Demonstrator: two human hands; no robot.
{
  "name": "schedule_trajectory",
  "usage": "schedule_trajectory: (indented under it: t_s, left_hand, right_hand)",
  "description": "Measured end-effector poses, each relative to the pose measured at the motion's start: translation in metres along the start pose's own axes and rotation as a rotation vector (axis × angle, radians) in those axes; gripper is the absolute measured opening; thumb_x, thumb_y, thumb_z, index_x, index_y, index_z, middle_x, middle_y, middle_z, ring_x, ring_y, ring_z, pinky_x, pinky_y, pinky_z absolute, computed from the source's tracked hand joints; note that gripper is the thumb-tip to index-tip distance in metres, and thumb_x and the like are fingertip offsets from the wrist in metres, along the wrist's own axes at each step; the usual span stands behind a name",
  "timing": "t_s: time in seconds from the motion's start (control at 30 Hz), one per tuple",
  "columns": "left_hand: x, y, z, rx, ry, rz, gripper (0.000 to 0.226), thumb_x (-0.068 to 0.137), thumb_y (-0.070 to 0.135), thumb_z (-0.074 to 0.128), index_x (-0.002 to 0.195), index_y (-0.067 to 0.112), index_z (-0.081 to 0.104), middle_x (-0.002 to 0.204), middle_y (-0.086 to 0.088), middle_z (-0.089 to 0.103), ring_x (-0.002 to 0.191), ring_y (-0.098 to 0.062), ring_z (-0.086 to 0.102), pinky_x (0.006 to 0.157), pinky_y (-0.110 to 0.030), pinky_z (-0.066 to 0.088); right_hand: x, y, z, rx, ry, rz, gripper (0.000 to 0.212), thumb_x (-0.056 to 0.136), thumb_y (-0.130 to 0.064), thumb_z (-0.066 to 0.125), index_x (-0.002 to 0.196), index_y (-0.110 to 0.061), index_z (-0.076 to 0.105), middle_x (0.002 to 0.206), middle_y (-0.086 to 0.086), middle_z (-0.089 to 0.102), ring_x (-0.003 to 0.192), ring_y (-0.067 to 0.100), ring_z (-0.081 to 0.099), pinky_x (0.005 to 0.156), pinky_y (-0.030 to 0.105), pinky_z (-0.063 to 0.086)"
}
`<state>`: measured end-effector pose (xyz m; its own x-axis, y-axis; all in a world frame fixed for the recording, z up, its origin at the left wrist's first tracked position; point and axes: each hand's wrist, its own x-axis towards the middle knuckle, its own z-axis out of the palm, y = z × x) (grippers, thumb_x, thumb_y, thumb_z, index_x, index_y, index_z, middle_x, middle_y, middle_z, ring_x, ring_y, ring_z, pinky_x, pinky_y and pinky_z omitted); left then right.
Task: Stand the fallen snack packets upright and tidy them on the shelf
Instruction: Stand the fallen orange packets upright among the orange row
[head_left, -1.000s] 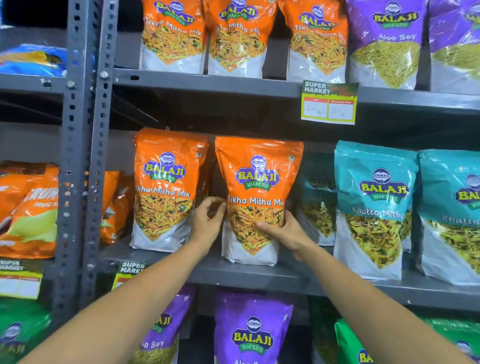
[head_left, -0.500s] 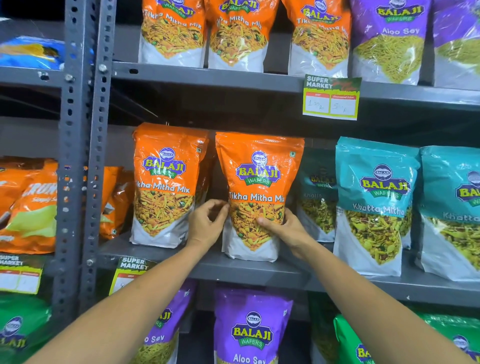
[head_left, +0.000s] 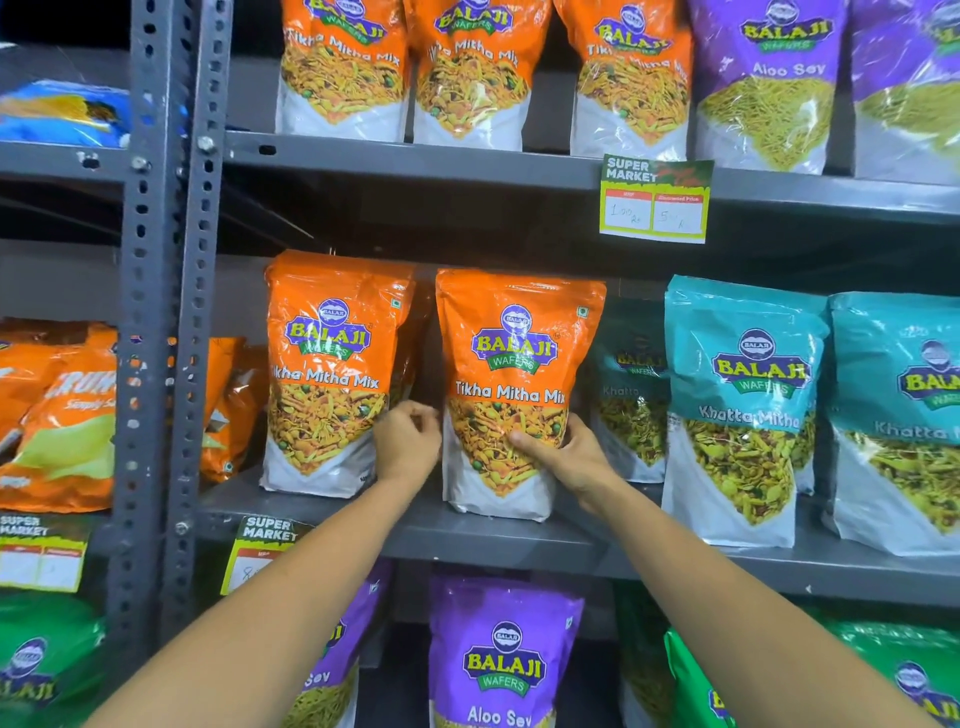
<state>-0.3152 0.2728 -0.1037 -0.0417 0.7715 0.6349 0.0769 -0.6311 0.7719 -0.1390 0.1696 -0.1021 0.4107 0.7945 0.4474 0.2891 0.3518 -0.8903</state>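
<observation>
With our left hand curled at its edge and our right hand spread against its front, we steady the upright Tikha Mitha Mix packet on the middle shelf; next, probably squaring it beside its neighbour.

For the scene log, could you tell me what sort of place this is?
Most likely a supermarket aisle: grey metal shelves, a "Super Market" price tag, and rows of branded snack packets.

Orange packet pushed back upright on shelf, left hand fingers curled off it
</observation>
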Motion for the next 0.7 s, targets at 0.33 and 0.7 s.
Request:
schedule_trajectory:
  t_s: [0.33, 0.7]
  left_hand:
    - [-0.018, 0.026, 0.028, -0.274, -0.241, -0.306, 0.081, 0.082, 0.075, 0.009, 0.138, 0.028, 0.044, 0.145, -0.006, 0.047, 0.132, -0.028, 0.043, 0.109, -0.046, 0.032]
    - [-0.027, 0.024, 0.029, -0.112, -0.159, -0.201, 0.074, 0.087, 0.069, 0.011, 0.139, 0.027, 0.040, 0.141, -0.010, 0.049, 0.130, -0.033, 0.044, 0.103, -0.042, 0.034]
  right_hand:
    - [0.003, -0.009, 0.029, 0.167, 0.236, 0.123, 0.076, 0.084, -0.076, 0.022, 0.124, -0.024, 0.060, 0.121, 0.004, 0.066, 0.108, 0.021, 0.062, 0.101, 0.043, 0.046]
    - [-0.003, -0.006, 0.034, -0.018, 0.208, 0.061, 0.076, 0.087, -0.072, 0.014, 0.133, -0.024, 0.051, 0.131, 0.006, 0.060, 0.121, 0.025, 0.054, 0.104, 0.043, 0.042]
